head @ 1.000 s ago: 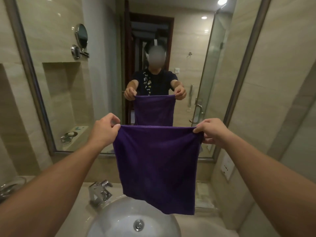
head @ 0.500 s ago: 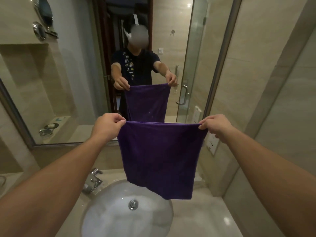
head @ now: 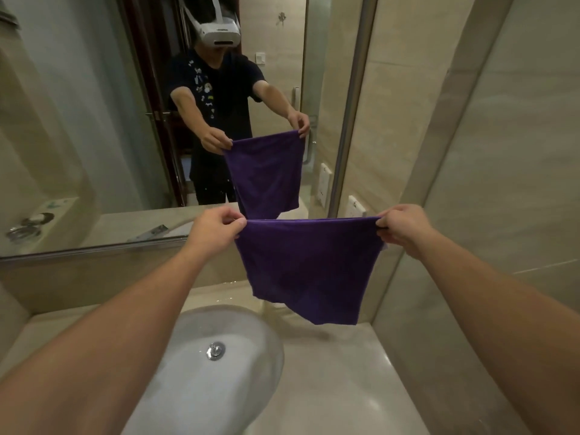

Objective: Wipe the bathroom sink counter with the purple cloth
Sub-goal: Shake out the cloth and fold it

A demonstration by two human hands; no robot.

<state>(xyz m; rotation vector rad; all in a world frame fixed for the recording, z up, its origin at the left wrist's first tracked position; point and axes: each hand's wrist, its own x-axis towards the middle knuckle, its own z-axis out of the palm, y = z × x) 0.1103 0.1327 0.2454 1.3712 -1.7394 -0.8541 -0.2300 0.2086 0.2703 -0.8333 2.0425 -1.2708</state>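
Head view: the left hand (head: 216, 229) and the right hand (head: 403, 229) each pinch 1 top corner of the soft, square purple cloth (head: 306, 266) between thumb and fingers, stretching its upper edge taut in the air; the cloth hangs flat and open, its lower edge above the pale beige stone surface (head: 339, 372) and apparently clear of it, just right of the round white ceramic basin (head: 201, 365); a metal drain plug (head: 216, 350) sits at the basin's centre; the large wall mirror (head: 125, 120) behind shows the same 2-handed hold reflected.

Judged from this, wiping has not yet begun; the cloth is only presented, spread out, over the right part of the surface. The next move calls for lowering it until it lies on the stone, then gathering or folding it under 1 palm so that pressure can be applied in strokes around the basin's rim.
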